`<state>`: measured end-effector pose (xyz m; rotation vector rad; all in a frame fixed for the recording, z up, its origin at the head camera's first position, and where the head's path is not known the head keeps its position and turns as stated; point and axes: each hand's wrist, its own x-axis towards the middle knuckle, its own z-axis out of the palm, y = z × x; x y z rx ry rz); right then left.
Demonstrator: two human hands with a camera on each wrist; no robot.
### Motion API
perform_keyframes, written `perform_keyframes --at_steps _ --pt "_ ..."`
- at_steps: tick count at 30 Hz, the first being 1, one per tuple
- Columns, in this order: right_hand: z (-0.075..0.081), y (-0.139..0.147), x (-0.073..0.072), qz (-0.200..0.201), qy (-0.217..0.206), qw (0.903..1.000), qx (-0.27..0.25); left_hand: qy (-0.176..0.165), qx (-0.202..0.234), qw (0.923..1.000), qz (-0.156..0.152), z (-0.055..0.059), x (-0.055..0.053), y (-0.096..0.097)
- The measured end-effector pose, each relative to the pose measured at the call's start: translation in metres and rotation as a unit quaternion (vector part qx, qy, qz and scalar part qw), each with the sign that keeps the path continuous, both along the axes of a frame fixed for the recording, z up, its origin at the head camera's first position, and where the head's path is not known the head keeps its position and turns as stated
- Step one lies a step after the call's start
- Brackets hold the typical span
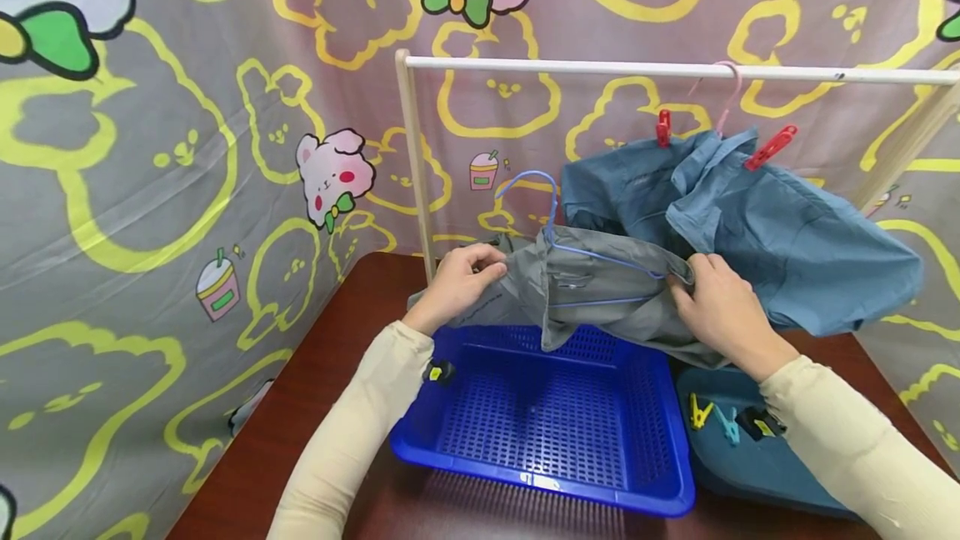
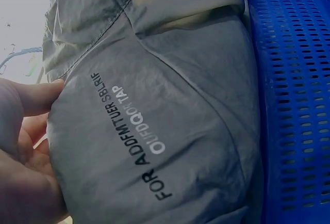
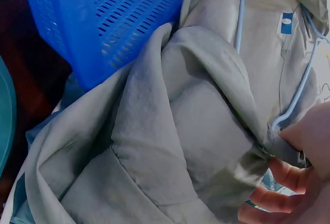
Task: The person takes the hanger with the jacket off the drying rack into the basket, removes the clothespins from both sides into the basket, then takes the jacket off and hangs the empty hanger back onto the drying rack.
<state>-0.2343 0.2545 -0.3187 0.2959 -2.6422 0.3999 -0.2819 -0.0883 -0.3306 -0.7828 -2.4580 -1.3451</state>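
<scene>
A grey garment [image 1: 592, 319] is held up over the far part of a blue basket [image 1: 536, 483]; lettering is printed on its cloth. A light-blue hanger [image 1: 554, 205] is set within it, the hook pointing towards 12 o'clock, well below a white rail [image 1: 600, 67]. At the garment's 9 o'clock side, its edge is pinched between thumb and fingers by the left hand [image 1: 465, 277]. At 3 o'clock, the cloth is gripped beside the hanger's end by the right hand [image 1: 723, 307].

The basket is placed at 6 o'clock from the garment, on a dark red-brown table [image 1: 330, 373]. At 4 o'clock a teal tub [image 1: 738, 461] is seen, in which a yellow clip [image 1: 701, 412] and a light-blue clip [image 1: 726, 423] are laid. At 2 o'clock a blue garment [image 1: 787, 232] is hung from the rail on a pink hanger [image 1: 731, 98], with two red clips [image 1: 771, 148] attached.
</scene>
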Motion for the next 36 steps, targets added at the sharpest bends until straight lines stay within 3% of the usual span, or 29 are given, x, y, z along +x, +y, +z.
perform_keyframes --at_steps 7,13,19,24,28,32,36 --pt "0.000 -0.001 0.000 0.004 0.009 0.9999 0.014 0.009 0.004 1.0000 0.001 0.001 0.000 -0.001" --pt "0.001 0.002 0.000 0.013 0.021 0.9994 0.023 -0.009 0.011 0.9999 -0.007 0.002 0.001 -0.002" --pt "0.005 0.008 -0.001 0.046 0.036 0.9980 0.022 -0.017 0.024 0.9995 -0.011 0.004 0.001 -0.003" --pt "0.005 0.014 -0.003 0.074 0.025 0.9969 -0.009 -0.003 0.014 0.9998 -0.011 0.002 0.000 -0.003" --pt "0.007 0.023 -0.003 0.060 -0.051 0.9954 -0.055 0.014 0.018 0.9997 -0.013 -0.001 -0.002 -0.005" --pt "0.009 0.030 -0.002 0.031 -0.146 0.9858 -0.078 0.029 0.013 0.9993 -0.022 -0.002 -0.001 -0.005" --pt "0.010 0.033 -0.001 0.026 -0.177 0.9806 -0.081 0.037 0.010 0.9988 -0.029 -0.002 0.000 -0.003"
